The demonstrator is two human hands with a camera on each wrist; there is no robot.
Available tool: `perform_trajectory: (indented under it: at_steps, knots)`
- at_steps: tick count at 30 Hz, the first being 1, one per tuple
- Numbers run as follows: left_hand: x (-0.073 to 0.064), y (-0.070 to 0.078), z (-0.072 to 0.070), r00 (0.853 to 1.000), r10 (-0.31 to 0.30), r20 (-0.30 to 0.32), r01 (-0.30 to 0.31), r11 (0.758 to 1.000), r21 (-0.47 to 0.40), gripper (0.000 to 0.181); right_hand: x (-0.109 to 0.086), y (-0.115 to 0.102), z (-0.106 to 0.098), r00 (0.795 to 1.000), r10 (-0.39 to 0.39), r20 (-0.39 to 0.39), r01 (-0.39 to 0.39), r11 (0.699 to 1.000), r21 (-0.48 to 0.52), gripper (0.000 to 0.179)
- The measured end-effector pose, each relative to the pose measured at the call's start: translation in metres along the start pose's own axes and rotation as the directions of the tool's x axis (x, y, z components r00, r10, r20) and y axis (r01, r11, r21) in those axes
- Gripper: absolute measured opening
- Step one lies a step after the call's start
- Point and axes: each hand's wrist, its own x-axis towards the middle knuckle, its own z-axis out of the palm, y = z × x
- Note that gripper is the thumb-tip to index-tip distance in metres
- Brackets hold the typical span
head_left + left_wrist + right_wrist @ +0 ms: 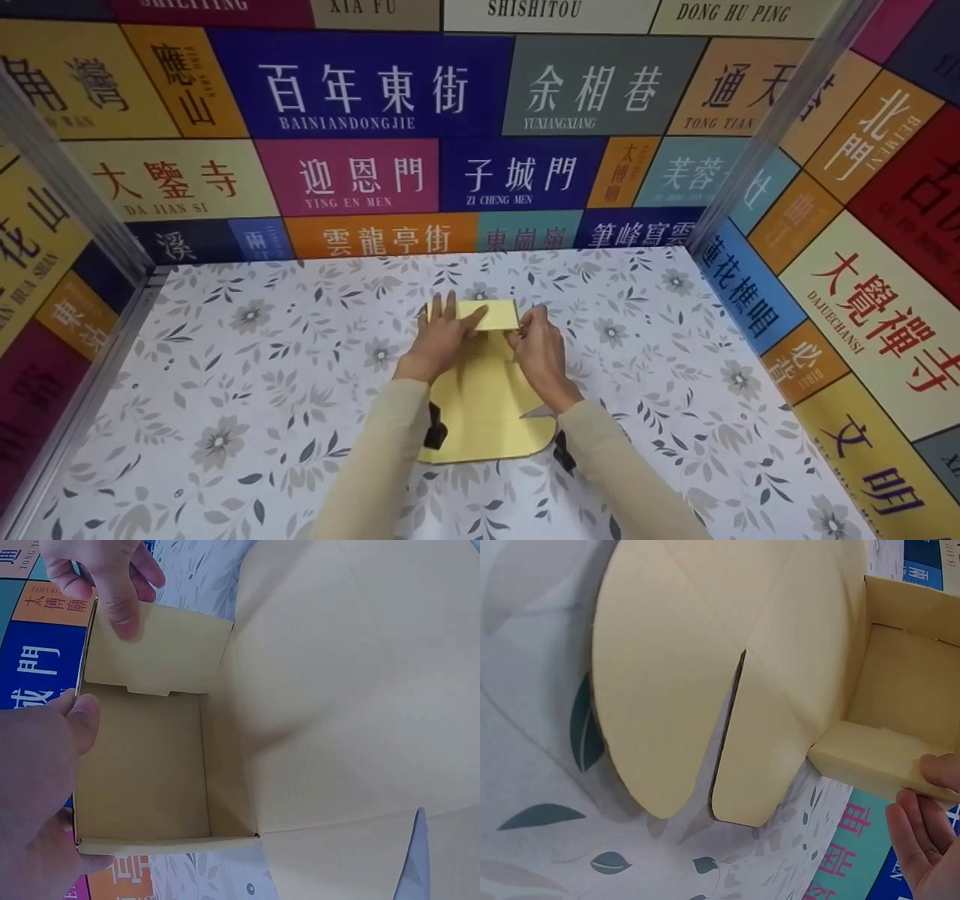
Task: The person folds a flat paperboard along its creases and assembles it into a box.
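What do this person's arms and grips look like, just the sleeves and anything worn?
Both arms wear plain, pale beige long sleeves: the left sleeve and right sleeve reach about to the wrists. The left grip and right grip are bare, ungloved hands. A small black piece shows beside the left sleeve, another black piece beside the right; their attachment is hidden.

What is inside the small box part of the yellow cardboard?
Inside the box, only its bare floor and walls show. What lies behind the side flap, which the right hand pinches, is covered and cannot be seen.
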Motion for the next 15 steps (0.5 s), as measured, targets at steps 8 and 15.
perform_trajectory:
  at_steps: [8, 15]
  knots:
    - [-0.0021, 0.0002, 0.0025, 0.996, 0.049, -0.08, -0.044, 0.997, 0.058, 0.041, 0.0031, -0.0004, 0.0015, 0.999, -0.034, 0.013, 0.034, 0.999, -0.024, 0.044]
    - [-0.0015, -0.0004, 0.0018, 0.999, 0.021, -0.047, -0.021, 1.0, 0.008, 0.042, 0.0052, 0.0004, 0.0058, 0.992, -0.112, -0.054, 0.107, 0.991, -0.076, 0.034]
